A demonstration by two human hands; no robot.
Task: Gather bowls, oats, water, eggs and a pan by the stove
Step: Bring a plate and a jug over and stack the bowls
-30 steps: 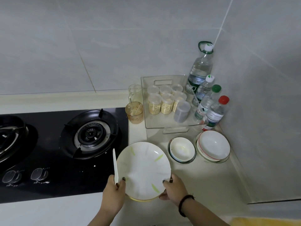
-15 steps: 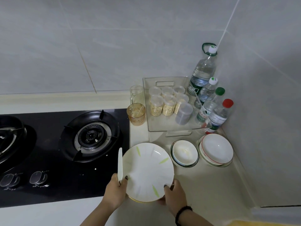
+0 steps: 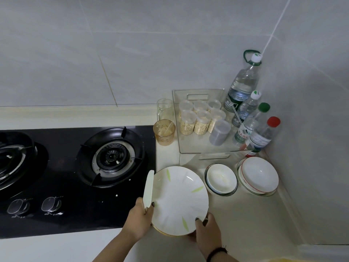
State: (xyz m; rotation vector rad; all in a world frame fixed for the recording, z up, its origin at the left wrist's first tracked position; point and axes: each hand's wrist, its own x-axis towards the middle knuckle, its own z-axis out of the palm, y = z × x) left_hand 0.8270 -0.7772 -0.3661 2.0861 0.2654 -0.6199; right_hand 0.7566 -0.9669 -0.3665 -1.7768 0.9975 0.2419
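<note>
Both hands hold a white plate [image 3: 179, 200] with green leaf marks at the counter's front edge, just right of the stove [image 3: 75, 176]. The left hand [image 3: 137, 220] grips the plate's left rim, thumb on top, and the same grip pinches a pale spatula [image 3: 148, 189] that stands upright against the rim. The right hand [image 3: 207, 229] grips the near right rim, thumb on the upper face and fingers curled beneath. A yellowish edge shows under the plate's near side; whether that is a second plate cannot be told.

Right of the plate, on the counter [image 3: 245, 220], sits a small bowl stack [image 3: 221, 179]. Just beside it, toward the corner, sits a larger bowl stack [image 3: 258, 175] with a red rim line.

Behind the bowls lies a clear tray [image 3: 188, 148]. It holds lidded oat jars [image 3: 200, 118] in two rows and one grey cup [image 3: 219, 132]. Four water bottles [image 3: 243, 84] stand in the wall corner, right of the tray, the tallest at the back.

Left of the tray, an amber glass [image 3: 164, 132] with a stick in it stands just in front of a clear mug [image 3: 164, 109].

The stove's right burner [image 3: 112, 156] is bare. Two knobs [image 3: 51, 204] sit along its front.
</note>
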